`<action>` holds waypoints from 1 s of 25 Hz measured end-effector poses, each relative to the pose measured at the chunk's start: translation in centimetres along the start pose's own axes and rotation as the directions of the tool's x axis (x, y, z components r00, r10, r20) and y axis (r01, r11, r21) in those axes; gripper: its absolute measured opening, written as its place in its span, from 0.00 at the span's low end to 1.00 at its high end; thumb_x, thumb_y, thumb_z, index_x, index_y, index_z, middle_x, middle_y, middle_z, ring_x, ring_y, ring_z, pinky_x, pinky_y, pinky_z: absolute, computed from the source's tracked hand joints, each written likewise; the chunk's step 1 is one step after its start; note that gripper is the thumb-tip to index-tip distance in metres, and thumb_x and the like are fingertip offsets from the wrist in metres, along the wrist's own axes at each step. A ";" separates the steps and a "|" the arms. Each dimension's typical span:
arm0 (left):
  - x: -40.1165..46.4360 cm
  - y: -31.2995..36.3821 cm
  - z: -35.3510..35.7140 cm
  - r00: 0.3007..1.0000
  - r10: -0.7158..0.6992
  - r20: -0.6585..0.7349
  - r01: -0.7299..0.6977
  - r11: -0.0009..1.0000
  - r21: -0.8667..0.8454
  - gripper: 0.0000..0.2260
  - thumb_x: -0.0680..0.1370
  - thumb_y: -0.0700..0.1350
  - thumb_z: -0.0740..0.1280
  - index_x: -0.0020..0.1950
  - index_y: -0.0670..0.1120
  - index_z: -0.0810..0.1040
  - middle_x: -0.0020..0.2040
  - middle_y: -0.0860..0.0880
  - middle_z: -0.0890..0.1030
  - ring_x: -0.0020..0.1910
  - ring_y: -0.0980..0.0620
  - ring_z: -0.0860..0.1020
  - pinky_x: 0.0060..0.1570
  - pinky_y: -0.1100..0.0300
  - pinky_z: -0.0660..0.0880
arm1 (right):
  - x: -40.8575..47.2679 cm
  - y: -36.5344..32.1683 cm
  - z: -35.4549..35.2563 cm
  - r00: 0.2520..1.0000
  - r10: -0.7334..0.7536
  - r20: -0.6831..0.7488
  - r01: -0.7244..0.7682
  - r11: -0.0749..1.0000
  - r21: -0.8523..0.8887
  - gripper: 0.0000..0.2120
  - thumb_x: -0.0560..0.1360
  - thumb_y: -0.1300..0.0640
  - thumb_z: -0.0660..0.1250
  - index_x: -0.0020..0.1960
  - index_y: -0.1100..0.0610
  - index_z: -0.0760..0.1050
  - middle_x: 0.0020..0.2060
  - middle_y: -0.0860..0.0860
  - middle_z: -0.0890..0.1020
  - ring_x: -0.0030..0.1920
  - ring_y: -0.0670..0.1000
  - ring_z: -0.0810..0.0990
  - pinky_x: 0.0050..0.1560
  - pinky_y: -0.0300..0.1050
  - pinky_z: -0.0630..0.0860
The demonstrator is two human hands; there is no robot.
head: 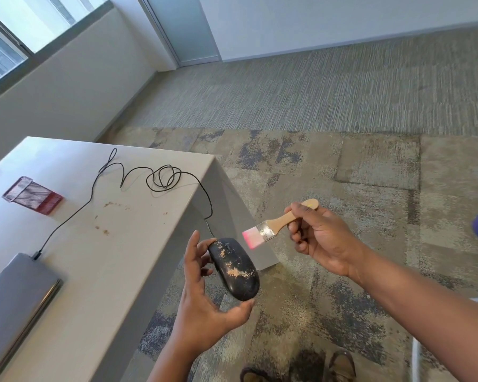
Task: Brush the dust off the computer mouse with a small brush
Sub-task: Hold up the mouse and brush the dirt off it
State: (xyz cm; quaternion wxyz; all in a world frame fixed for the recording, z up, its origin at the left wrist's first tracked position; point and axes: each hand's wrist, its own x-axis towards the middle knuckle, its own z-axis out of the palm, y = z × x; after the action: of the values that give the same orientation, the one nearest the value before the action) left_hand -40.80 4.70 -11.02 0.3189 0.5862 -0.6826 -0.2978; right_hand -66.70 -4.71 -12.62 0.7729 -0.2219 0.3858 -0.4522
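A black computer mouse (236, 270) with tan dust patches on its top is held out past the table edge, over the carpet. My left hand (204, 293) grips it from the left and below, thumb at its near end. My right hand (319, 234) grips the wooden handle of a small brush (271, 228) with pink bristles. The bristles hang just above and to the right of the mouse's front, apart from it. The mouse's black cable (160, 179) runs back over the table in loops.
The grey table (116, 260) carries tan crumbs, a red mesh holder (33, 194) lying on its side and a closed grey laptop (14, 299) with the cable plugged in. Patterned carpet lies below. Feet in sandals (340, 365) show at the bottom.
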 end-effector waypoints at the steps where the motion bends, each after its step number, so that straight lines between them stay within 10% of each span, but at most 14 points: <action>1: 0.1 0.0 0.0 1.000 -0.008 0.000 0.008 1.000 0.018 0.62 0.61 0.54 0.83 0.84 0.65 0.45 0.75 0.63 0.68 0.70 0.54 0.74 0.67 0.66 0.70 | -0.3 -0.2 0.4 0.999 -0.003 0.046 0.002 1.000 0.006 0.10 0.82 0.52 0.66 0.48 0.57 0.81 0.33 0.53 0.80 0.31 0.48 0.75 0.26 0.38 0.70; 7: 0.5 0.3 0.2 1.000 -0.030 -0.005 0.030 0.996 0.086 0.63 0.62 0.52 0.84 0.84 0.63 0.44 0.76 0.56 0.69 0.70 0.57 0.74 0.66 0.67 0.69 | -1.6 0.7 3.5 0.976 -0.027 0.217 0.055 0.990 -0.126 0.13 0.78 0.51 0.68 0.53 0.61 0.80 0.34 0.56 0.82 0.30 0.50 0.78 0.28 0.39 0.72; 25: 0.6 0.7 -0.3 0.997 -0.032 -0.076 0.034 0.999 0.027 0.61 0.60 0.57 0.81 0.85 0.58 0.48 0.73 0.62 0.70 0.65 0.57 0.76 0.64 0.75 0.67 | -0.8 0.6 -0.8 0.994 0.010 0.107 0.017 0.968 -0.249 0.09 0.81 0.56 0.66 0.52 0.62 0.80 0.33 0.55 0.82 0.29 0.49 0.77 0.29 0.40 0.71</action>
State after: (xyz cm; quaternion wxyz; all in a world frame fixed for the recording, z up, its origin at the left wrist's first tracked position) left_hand -41.07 4.19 -10.23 0.3313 0.6127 -0.6644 -0.2711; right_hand -67.26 -3.69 -13.20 0.7578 -0.3421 0.3970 -0.3887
